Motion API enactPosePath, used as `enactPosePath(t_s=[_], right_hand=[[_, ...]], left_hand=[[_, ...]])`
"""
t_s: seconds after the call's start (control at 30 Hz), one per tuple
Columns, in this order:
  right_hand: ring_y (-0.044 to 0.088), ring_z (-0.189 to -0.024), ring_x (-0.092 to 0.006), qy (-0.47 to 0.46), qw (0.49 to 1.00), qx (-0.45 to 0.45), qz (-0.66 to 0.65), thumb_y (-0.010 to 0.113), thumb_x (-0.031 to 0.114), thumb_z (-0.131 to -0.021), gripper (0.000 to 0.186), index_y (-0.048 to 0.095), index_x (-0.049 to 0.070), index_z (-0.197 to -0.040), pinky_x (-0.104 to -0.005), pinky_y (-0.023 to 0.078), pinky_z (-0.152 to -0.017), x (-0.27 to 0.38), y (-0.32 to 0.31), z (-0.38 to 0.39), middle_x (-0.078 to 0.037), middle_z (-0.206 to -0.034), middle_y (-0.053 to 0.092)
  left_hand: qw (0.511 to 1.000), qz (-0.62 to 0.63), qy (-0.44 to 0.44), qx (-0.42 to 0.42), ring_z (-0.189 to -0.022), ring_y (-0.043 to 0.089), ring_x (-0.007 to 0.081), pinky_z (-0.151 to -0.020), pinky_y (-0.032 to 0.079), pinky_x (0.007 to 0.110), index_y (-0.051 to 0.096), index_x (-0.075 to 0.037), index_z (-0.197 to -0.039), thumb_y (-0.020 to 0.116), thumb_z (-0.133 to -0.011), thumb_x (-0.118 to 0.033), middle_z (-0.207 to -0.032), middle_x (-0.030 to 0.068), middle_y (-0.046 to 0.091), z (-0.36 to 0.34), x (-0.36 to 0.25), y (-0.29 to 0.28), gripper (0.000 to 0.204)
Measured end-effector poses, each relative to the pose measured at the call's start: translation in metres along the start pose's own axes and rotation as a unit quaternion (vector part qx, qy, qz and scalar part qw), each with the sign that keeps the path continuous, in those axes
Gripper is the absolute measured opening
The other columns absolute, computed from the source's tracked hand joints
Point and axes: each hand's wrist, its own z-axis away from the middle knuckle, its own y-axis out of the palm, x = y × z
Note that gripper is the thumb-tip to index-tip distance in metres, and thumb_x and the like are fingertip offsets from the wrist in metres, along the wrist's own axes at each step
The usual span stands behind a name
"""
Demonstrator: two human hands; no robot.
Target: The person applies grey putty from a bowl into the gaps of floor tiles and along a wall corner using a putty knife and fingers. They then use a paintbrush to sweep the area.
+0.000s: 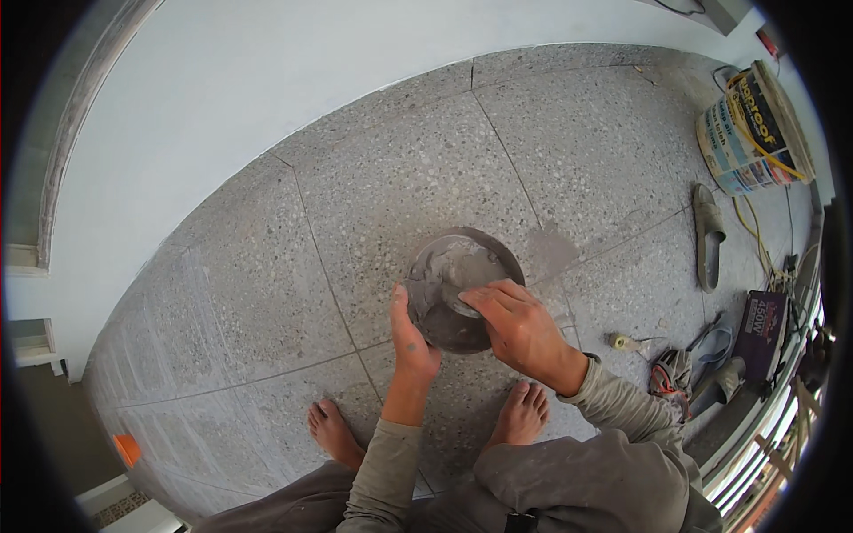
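A round dark bowl (508, 255) is held in front of me, between and just beyond my bare feet. Thick wet grey paste (458, 259) coats its far and left inside. My left hand (413, 342) grips the bowl's near left side, thumb up along the rim and the other fingers hidden behind or under it. Over the right part of the bowl, my right hand (524, 329) is closed, its fingertips down at the paste. A thin pale edge shows beneath those fingertips, but what they hold is too covered to name.
A wet grey smear (553, 250) marks the speckled floor right of the bowl. Farther right are a printed bucket (742, 133), a sandal (708, 238), a paintbrush-like tool (629, 341), a dark box (762, 333) and cables. A white wall (267, 80) curves along the far left.
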Motion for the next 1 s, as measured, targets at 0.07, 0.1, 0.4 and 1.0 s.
enactPosePath(t_s=[0.07, 0.1, 0.4, 1.0], right_hand=[[0.063, -0.108, -0.0333, -0.008, 0.999, 0.029, -0.011, 0.061, -0.009, -0.075, 0.047, 0.063, 0.0, -0.121, -0.0434, 0.053, -0.089, 0.0, -0.002, 0.0, -0.014, -0.113, 0.069], [0.064, -0.104, -0.0357, -0.004, 0.998, 0.054, -0.044, 0.061, -0.01, -0.076, 0.047, 0.063, 0.0, -0.122, -0.0437, 0.054, -0.087, 0.0, -0.004, 0.0, -0.016, -0.111, 0.069], [0.066, -0.096, -0.0168, 0.268, 0.871, 0.044, -0.41, 0.063, 0.001, -0.092, 0.033, 0.062, -0.001, -0.125, -0.0308, 0.052, -0.086, -0.023, -0.045, -0.01, -0.01, -0.107, 0.071], [0.066, -0.108, -0.0337, 0.046, 0.978, 0.02, 0.201, 0.059, -0.009, -0.084, 0.04, 0.067, 0.004, -0.12, -0.0431, 0.052, -0.09, -0.134, -0.033, 0.022, -0.014, -0.119, 0.071]], left_hand=[[1.0, -0.004, 0.005, 0.006, -0.128, 0.056, 0.0271, -0.109, 0.045, 0.043, 0.049, -0.005, -0.142, 0.039, -0.107, -0.044, -0.138, 0.0114, 0.058, 0.001, 0.0, -0.005, 0.054], [1.0, -0.011, 0.01, 0.009, -0.129, 0.055, 0.027, -0.109, 0.045, 0.042, 0.045, -0.005, -0.145, 0.039, -0.107, -0.043, -0.139, 0.0121, 0.056, 0.0, 0.001, -0.006, 0.054], [0.999, 0.038, -0.016, -0.011, -0.132, 0.053, 0.0315, -0.112, 0.041, 0.047, 0.047, -0.004, -0.146, 0.041, -0.105, -0.046, -0.144, 0.0126, 0.055, -0.003, -0.008, 0.0, 0.06], [0.997, 0.038, 0.04, -0.054, -0.134, 0.051, 0.0288, -0.11, 0.044, 0.047, 0.04, -0.007, -0.15, 0.042, -0.106, -0.041, -0.147, 0.0109, 0.05, 0.005, -0.017, -0.056, 0.055]])
